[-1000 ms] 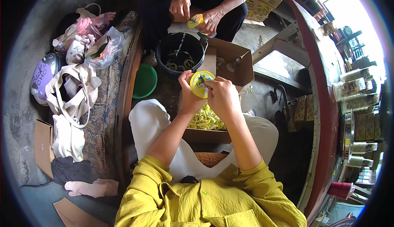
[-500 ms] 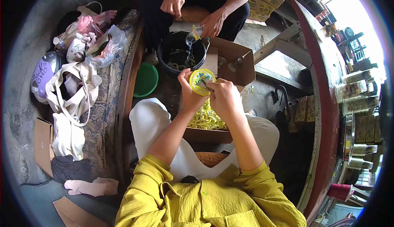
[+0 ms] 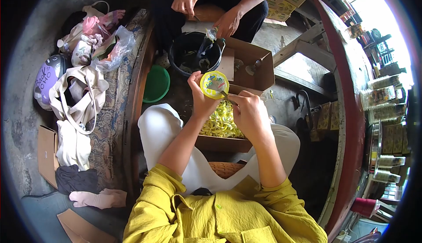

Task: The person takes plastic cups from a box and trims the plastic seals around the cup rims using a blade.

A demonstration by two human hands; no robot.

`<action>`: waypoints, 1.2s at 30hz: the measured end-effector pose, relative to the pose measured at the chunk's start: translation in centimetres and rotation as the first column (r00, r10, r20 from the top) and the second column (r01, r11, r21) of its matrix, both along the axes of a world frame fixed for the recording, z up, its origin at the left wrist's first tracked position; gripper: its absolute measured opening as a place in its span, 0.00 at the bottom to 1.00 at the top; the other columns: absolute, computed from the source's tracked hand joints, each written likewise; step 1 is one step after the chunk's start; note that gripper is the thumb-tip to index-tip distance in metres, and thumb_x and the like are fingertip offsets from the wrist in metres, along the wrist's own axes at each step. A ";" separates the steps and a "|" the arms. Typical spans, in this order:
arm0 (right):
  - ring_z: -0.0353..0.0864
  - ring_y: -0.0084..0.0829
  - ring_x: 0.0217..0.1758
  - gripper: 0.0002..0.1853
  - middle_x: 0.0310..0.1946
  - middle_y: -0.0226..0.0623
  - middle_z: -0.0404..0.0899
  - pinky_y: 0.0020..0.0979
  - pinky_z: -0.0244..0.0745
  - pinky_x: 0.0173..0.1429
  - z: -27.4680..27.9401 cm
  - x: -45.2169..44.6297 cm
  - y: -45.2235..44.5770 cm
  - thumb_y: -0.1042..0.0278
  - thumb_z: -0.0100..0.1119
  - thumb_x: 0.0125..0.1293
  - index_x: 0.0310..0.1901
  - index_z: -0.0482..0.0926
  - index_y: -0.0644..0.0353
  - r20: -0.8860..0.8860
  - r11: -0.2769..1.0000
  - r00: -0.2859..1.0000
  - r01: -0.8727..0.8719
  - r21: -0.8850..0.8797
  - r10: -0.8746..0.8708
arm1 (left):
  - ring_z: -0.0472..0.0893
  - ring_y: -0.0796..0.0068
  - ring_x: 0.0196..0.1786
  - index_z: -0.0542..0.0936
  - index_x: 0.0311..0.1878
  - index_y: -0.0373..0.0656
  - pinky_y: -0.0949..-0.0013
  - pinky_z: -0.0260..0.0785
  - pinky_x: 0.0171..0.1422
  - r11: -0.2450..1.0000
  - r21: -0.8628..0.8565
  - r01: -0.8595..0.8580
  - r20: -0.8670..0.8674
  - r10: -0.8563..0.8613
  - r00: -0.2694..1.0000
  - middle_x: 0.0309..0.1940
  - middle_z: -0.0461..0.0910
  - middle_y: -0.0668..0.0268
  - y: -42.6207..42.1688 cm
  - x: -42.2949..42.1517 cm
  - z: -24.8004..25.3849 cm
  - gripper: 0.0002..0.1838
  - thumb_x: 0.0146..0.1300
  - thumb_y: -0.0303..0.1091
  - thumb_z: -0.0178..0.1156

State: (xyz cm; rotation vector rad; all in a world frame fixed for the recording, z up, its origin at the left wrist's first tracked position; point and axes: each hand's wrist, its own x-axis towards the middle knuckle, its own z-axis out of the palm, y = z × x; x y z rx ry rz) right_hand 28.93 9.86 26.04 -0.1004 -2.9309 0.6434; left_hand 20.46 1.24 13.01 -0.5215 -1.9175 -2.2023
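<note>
Left hand (image 3: pixel 202 98) grips yellow-rimmed sealed cup (image 3: pixel 214 85); right hand (image 3: pixel 251 114) pinches small blade (image 3: pixel 226 95) at its rim, above box of yellow strips (image 3: pixel 221 122).

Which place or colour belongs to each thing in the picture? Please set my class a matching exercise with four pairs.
Things
1. Helmet
2. Cup with a yellow rim
3. Bucket
4. Round plastic basin

Places and colours
A. Green
B. Black, in front of the other person
C. Mostly purple, with lettering
D. In the left hand

Right pairs: 1-C, 2-D, 3-B, 4-A
</note>
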 end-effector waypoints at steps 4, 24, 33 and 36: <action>0.77 0.43 0.30 0.14 0.29 0.44 0.75 0.37 0.74 0.37 -0.1 1.0 0.6 0.81 0.52 0.48 0.39 0.79 0.62 -0.082 0.996 0.997 -0.002 -0.095 -0.006 | 0.68 0.69 0.50 0.50 0.56 0.40 0.68 0.59 0.58 1.000 0.002 -0.027 -0.023 0.027 0.999 0.46 0.64 0.59 0.1 -0.3 -0.3 0.46 0.35 0.20 0.70; 0.78 0.29 0.27 0.20 0.28 0.39 0.77 0.26 0.73 0.30 -16.4 6.4 7.2 0.83 0.57 0.50 0.48 0.75 0.60 -0.104 0.822 0.949 0.200 -0.534 -0.298 | 0.66 0.68 0.51 0.53 0.55 0.42 0.68 0.57 0.59 0.914 -0.209 -0.346 -0.093 0.334 0.938 0.47 0.61 0.59 0.9 -7.2 -6.2 0.46 0.34 0.22 0.73; 0.78 0.23 0.27 0.19 0.27 0.35 0.78 0.22 0.73 0.30 -17.5 5.9 8.2 0.82 0.59 0.50 0.46 0.77 0.60 -0.062 0.773 0.928 0.268 -0.575 -0.367 | 0.73 0.54 0.50 0.51 0.57 0.46 0.57 0.68 0.50 0.491 -0.844 -0.217 0.054 0.479 0.876 0.48 0.71 0.55 2.7 -15.3 -11.6 0.49 0.33 0.38 0.73; 0.78 0.27 0.26 0.18 0.27 0.37 0.77 0.25 0.73 0.29 -17.5 5.6 8.2 0.83 0.57 0.50 0.46 0.76 0.62 -0.090 0.768 0.926 0.248 -0.590 -0.368 | 0.73 0.57 0.52 0.45 0.63 0.46 0.57 0.68 0.53 0.260 -0.966 -0.001 0.116 0.437 0.892 0.53 0.67 0.56 3.0 -17.5 -12.0 0.55 0.34 0.38 0.73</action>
